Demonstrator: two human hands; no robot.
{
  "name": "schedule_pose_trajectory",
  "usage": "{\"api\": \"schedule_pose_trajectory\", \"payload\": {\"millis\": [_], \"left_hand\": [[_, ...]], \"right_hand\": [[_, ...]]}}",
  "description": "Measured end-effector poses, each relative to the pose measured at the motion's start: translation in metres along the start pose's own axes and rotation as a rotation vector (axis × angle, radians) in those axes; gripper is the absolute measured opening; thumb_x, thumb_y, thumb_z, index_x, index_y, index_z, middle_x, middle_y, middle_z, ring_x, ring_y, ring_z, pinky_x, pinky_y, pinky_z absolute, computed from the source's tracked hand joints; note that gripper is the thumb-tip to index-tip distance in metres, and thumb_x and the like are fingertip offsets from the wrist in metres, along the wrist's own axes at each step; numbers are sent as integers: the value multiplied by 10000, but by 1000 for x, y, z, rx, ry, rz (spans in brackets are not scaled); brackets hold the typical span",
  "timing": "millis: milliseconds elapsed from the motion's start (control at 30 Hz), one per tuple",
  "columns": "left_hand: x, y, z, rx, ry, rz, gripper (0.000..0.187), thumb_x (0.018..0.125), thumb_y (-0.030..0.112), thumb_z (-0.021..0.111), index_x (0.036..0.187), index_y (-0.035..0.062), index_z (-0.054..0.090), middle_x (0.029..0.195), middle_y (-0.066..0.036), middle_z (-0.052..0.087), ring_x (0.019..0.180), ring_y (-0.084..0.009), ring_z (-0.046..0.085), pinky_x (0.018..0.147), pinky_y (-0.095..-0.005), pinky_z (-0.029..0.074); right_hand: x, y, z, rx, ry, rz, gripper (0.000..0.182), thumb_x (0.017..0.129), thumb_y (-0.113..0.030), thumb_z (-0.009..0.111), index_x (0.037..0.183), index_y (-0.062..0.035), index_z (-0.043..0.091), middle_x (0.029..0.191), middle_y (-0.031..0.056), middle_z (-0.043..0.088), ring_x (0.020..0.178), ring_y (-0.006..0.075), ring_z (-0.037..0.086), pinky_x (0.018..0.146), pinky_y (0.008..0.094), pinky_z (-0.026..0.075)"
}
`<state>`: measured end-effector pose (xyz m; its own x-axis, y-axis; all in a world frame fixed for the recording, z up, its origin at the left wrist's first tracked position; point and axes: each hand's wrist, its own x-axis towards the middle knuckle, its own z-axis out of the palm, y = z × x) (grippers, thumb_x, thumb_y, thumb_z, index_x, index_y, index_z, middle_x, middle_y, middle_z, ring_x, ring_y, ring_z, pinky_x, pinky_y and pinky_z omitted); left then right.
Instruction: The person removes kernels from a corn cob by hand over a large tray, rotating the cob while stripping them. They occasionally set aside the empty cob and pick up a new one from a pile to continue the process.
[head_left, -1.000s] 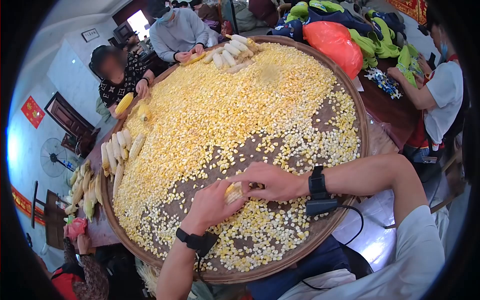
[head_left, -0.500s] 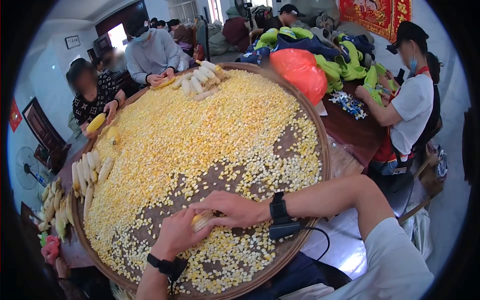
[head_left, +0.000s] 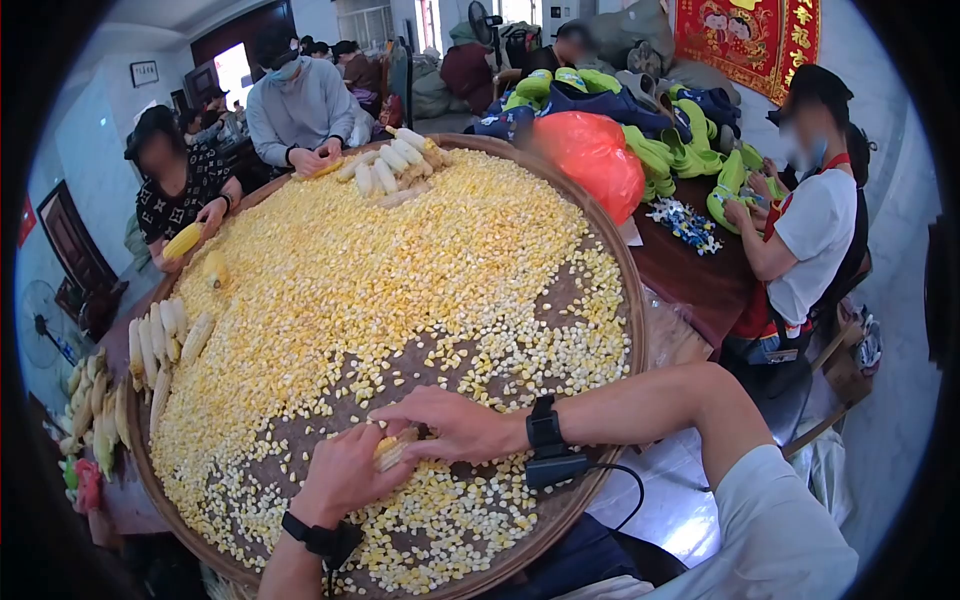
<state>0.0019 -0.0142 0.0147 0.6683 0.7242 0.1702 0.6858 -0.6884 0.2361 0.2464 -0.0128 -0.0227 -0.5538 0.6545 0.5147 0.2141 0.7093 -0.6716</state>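
Yellow kernels (head_left: pixel 380 270) cover much of a round tray (head_left: pixel 638 315), and above its near side a corn cob (head_left: pixel 388 455) sits between two hands. The left hand (head_left: pixel 350 462) is curled around the cob; the right hand (head_left: pixel 455 425) is bent over its far end, fingers drawn in close. The step in hand looks like rubbing grains loose. The next move seems to call for a firm left grip, right-thumb pressure along the rows, and a slight turn of the cob.
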Motion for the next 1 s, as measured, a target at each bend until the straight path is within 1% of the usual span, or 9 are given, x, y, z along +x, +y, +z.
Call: {"api": "schedule_pose_trajectory", "payload": {"millis": [100, 400, 600, 700, 733, 833, 933, 1000], "left_hand": [[0, -1, 1, 3, 8, 3, 540, 913, 547, 777, 982, 24, 658, 897, -234, 750, 787, -428, 754, 690, -516, 613], [0, 0, 0, -6, 15, -7, 535, 903, 551, 783, 980, 35, 665, 908, -222, 755, 783, -425, 755, 676, -515, 612], [1, 0, 0, -45, 17, -3, 560, 908, 549, 774, 1109, 37, 672, 975, -231, 765, 821, -432, 760, 704, -522, 617], [1, 2, -1, -18, -17, -39, 512, 890, 511, 806, 1101, 63, 674, 989, -223, 761, 835, -425, 753, 705, -510, 610], [2, 1, -1, -18, -33, -47, 521, 887, 513, 807, 1122, 66, 680, 995, -223, 763, 849, -425, 754, 716, -510, 613], [-1, -2, 1, -25, -69, -66, 554, 878, 521, 812, 1181, 73, 693, 1011, -224, 767, 890, -425, 758, 750, -510, 619], [0, -2, -2, -49, -89, -81, 597, 863, 527, 819, 1247, 86, 695, 1021, -222, 769, 938, -421, 758, 799, -512, 622], [0, -3, -1, -36, -85, -69, 593, 869, 525, 814, 1251, 90, 687, 1024, -221, 769, 931, -422, 759, 789, -510, 623]], "right_hand": [[0, -1, -2, 1, 4, 28, 713, 892, -115, 816, 1556, -86, 559, 1182, 107, 721, 1158, 325, 653, 1044, 460, 501], [2, -1, -1, 45, -4, 24, 675, 886, -101, 807, 1525, -97, 590, 1101, 78, 711, 1117, 303, 644, 1025, 444, 504], [1, -3, -3, 44, -6, -12, 692, 869, -46, 797, 1526, -118, 590, 1075, 72, 691, 1091, 299, 636, 1023, 440, 496], [1, -4, -1, 51, 9, -37, 723, 862, -22, 794, 1544, -128, 579, 1065, 73, 685, 1065, 296, 632, 1008, 441, 495], [1, -4, -1, 56, 17, -45, 733, 860, -15, 794, 1550, -131, 575, 1063, 74, 684, 1056, 295, 630, 1001, 442, 495], [-1, -3, 0, 44, -50, -9, 738, 888, -27, 780, 1580, -142, 548, 1042, 77, 675, 1030, 295, 625, 984, 449, 491], [-2, -2, 2, 59, -89, -61, 743, 917, -47, 765, 1607, -148, 509, 1042, 77, 666, 1020, 296, 621, 973, 453, 487], [-3, -3, 3, 27, -78, -49, 747, 930, -63, 758, 1620, -151, 487, 1066, 82, 658, 1038, 302, 619, 989, 455, 486]]}}
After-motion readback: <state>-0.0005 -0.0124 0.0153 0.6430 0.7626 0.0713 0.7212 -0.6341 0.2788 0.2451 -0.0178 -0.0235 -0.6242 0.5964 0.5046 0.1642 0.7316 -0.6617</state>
